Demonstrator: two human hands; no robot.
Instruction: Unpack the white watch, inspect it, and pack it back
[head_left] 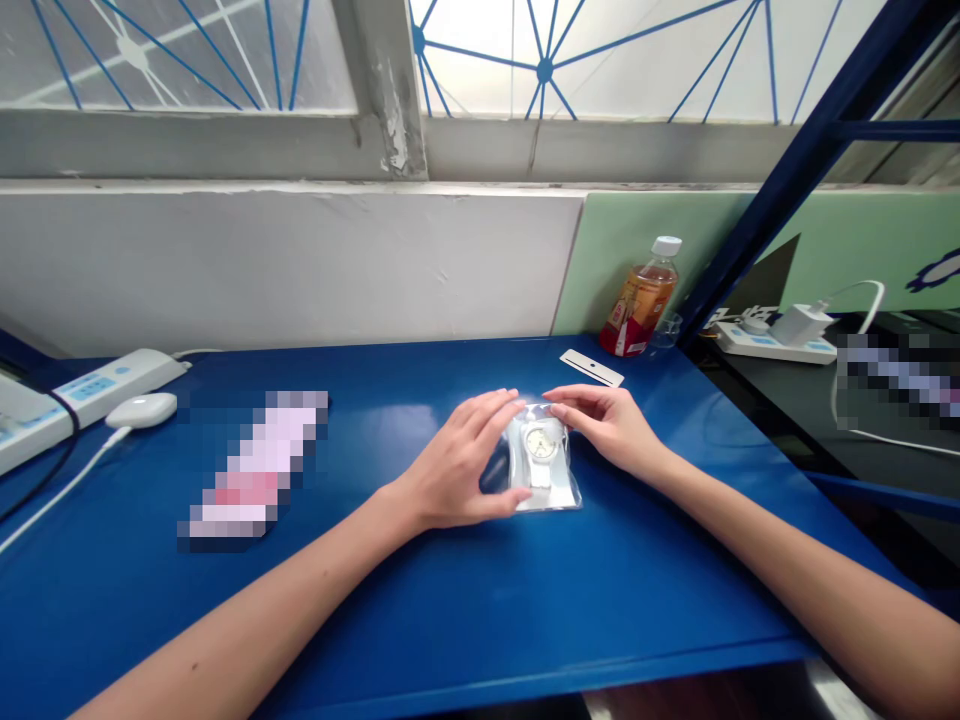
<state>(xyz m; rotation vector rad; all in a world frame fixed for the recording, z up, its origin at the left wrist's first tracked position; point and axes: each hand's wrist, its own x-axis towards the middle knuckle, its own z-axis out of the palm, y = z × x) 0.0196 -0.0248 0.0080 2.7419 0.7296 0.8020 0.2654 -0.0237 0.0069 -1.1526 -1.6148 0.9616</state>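
Note:
A white wristwatch point(541, 448) lies inside a clear plastic bag point(559, 492) on the blue table point(480, 590). My left hand point(459, 463) grips the bag's left side, thumb at its lower edge and fingers curled over its top. My right hand point(606, 422) pinches the bag's upper right edge with the fingertips. Both hands rest on the table near its middle.
A white strip point(592, 367) lies behind the bag. A bottle of amber drink point(643, 298) stands at the back right by a blue shelf post point(780, 190). A power strip point(90, 390) and a white adapter point(142, 409) with cable sit at left. A pixelated patch point(255, 470) lies left of centre.

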